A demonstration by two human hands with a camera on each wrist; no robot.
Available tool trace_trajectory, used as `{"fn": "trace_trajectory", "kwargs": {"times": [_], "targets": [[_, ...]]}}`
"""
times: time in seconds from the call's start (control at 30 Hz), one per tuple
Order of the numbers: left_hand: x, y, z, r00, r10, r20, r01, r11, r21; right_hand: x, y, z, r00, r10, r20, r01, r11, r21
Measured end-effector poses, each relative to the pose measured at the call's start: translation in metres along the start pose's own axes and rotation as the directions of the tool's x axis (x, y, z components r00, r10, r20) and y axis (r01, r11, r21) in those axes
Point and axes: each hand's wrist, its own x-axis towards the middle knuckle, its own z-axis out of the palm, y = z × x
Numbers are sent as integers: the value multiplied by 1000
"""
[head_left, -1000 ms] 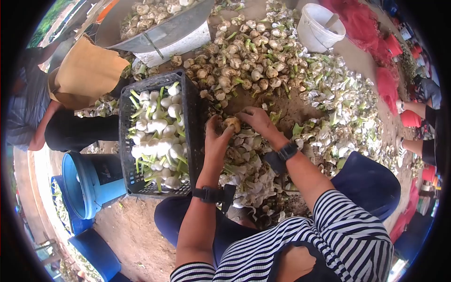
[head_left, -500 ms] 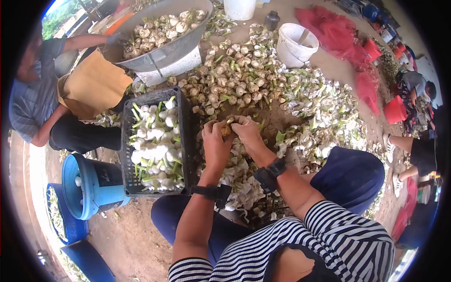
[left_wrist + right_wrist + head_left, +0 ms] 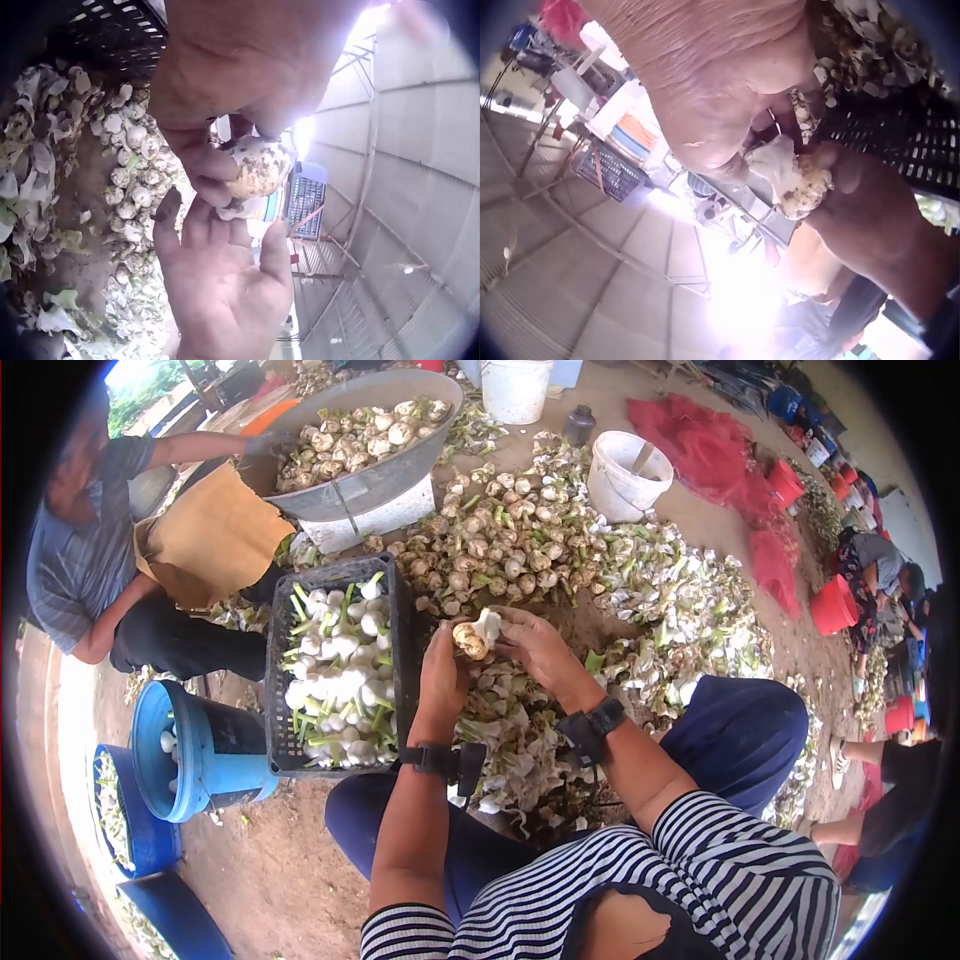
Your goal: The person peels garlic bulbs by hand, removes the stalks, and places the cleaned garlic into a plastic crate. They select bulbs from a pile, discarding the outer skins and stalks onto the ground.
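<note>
Between the two hands is a garlic bulb point(image 3: 468, 641), brown and dirt-spotted on one side, with a white flap of skin point(image 3: 488, 624) standing off it. My left hand point(image 3: 440, 672) grips the bulb with thumb and fingers, as the left wrist view also shows on the bulb point(image 3: 261, 169). From the other side my right hand point(image 3: 538, 648) pinches the white flap; in the right wrist view its thumb lies against this pale skin point(image 3: 776, 163). Left of the hands stands a black crate point(image 3: 402, 650) holding cleaned white garlic point(image 3: 345, 660) with green stems.
Unpeeled garlic point(image 3: 510, 540) is heaped beyond the hands, with loose skins point(image 3: 690, 610) to its right and below. A metal basin point(image 3: 350, 500) of garlic, a white bucket point(image 3: 612, 485) and a blue bucket point(image 3: 190, 750) stand around. Another person point(image 3: 75, 550) sits at left.
The right hand came in from apart to the bulb, and a white flap of skin now stands off it. The bulb has turned. The head view has shifted.
</note>
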Motion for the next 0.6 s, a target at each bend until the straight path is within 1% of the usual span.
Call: {"fn": "trace_trajectory", "kwargs": {"times": [0.03,0.1,0.13,0.17,0.2,0.23,0.27,0.3,0.33,0.37,0.4,0.43,0.47,0.53,0.6], "targets": [[-2,1,2,1000,-19,6,19,1000,20,-5,-5,1,996,74,48,-83,972,219],[-9,4,10,998,-61,31,59,996,60,0,4,-5,999,12,35,-9,997,-72],[-16,7,17,999,-9,52,0,984,177,2,3,-5,999,-30,21,34,975,-221],[-21,7,22,994,37,102,-65,956,285,-1,2,-7,996,-74,47,83,962,-261],[-10,-5,12,975,185,126,-218,910,352,-8,-5,-6,990,-128,56,139,940,-312],[-19,2,18,959,269,90,-281,856,434,-20,-16,0,951,-302,73,290,776,-561],[-26,11,27,977,206,48,-207,883,421,-12,-7,-8,941,-323,97,304,687,-660],[-21,7,26,981,194,17,-191,941,280,-13,-8,-4,962,-272,-5,222,795,-565],[-21,7,31,980,188,-70,-172,967,189,-13,-5,-4,966,-257,-28,215,859,-464],[-21,12,28,988,148,-32,-134,954,269,-13,-3,-6,916,-398,55,337,684,-647],[-20,16,22,993,118,-15,-105,928,358,-13,6,-6,843,-531,83,453,619,-641],[-17,16,17,997,-2,-76,20,970,243,-17,3,-5,808,-570,147,518,571,-637],[-17,15,9,982,-124,-140,142,982,128,-15,7,-5,800,-577,164,545,585,-600],[-22,8,12,1000,28,-2,-26,946,322,-14,13,-11,850,-520,85,434,598,-674],[-22,-6,27,982,176,70,-188,947,261,-13,15,-14,820,-569,65,387,467,-795]]}}
